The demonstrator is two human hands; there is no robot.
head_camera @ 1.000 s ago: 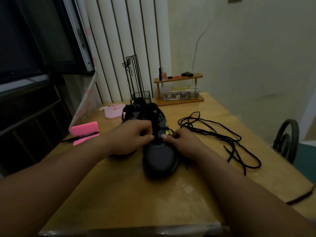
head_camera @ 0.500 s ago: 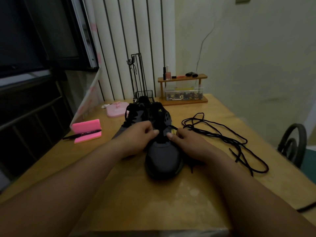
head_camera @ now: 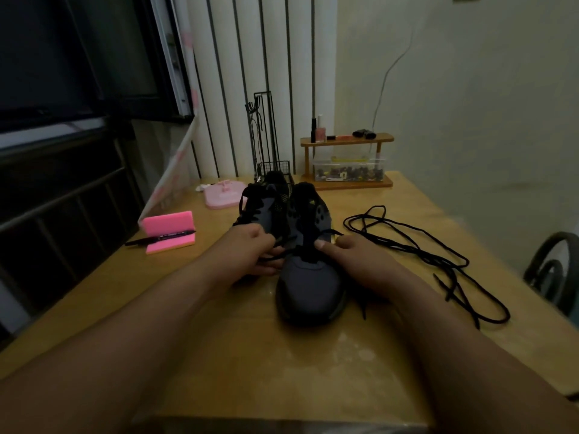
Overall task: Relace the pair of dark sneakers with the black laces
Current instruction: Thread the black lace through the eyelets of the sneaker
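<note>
Dim light is falling across a yellow wooden worktop point(head_camera: 282, 364) backed by vertical blinds and a pale wall. Two dark sneakers are sitting at the centre of the frame. The near sneaker point(head_camera: 310, 289) is pointing its toe toward the camera, and the far sneaker point(head_camera: 266, 208) is standing just behind it to the left.

The left hand point(head_camera: 247, 249) is pinching a working lace point(head_camera: 275, 260) in curled fingers beside the lowest eyelets of the near sneaker. The right hand point(head_camera: 354, 258) is gripping that sneaker's right flank, with the thumb pressing on top by the eyelet row. Whether it is also holding a lace end cannot be told. A spare lace point(head_camera: 438, 258) is lying in loose loops at centre right, apart from both sneakers and untouched.

Assessment: the task is looking to be at an early stage. The working lace is appearing to engage only the bottom eyelets of the near sneaker, and the rows above are appearing unthreaded, though the gloom is hiding detail. Black strands are showing near the far sneaker's collar, but whether it is fully laced cannot be told. Threading upward, evening the ends and dealing with the spare lace are all looking outstanding
</note>
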